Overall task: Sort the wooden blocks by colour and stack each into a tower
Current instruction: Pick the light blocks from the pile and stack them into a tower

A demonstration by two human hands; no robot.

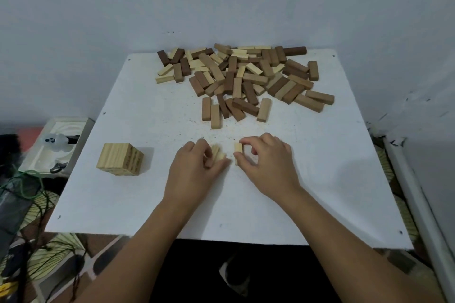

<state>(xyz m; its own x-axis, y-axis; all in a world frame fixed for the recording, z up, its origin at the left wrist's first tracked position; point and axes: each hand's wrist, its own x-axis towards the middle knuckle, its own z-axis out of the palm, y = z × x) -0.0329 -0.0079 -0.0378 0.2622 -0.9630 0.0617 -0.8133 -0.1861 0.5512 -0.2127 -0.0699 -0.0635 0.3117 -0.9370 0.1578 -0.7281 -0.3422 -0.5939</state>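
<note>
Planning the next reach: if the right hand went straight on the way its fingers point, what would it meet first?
The right hand, holding a pale block, points left: probably the left hand's pale blocks first.

Hidden, cropped and unclear parts around the two hands

Under the curled fingers of the left hand (197, 167) the pale blocks (218, 154) are mostly covered, so their number cannot be told; the right hand (266, 162) pinches a single pale block (237, 150) whose lower end sits behind the thumb; far beyond both hands, the mixed pile (246, 79) buries its lower blocks; left of the left hand, the pale tower (120, 162) hides its far faces; both forearms are cut off by the bottom edge.
</note>
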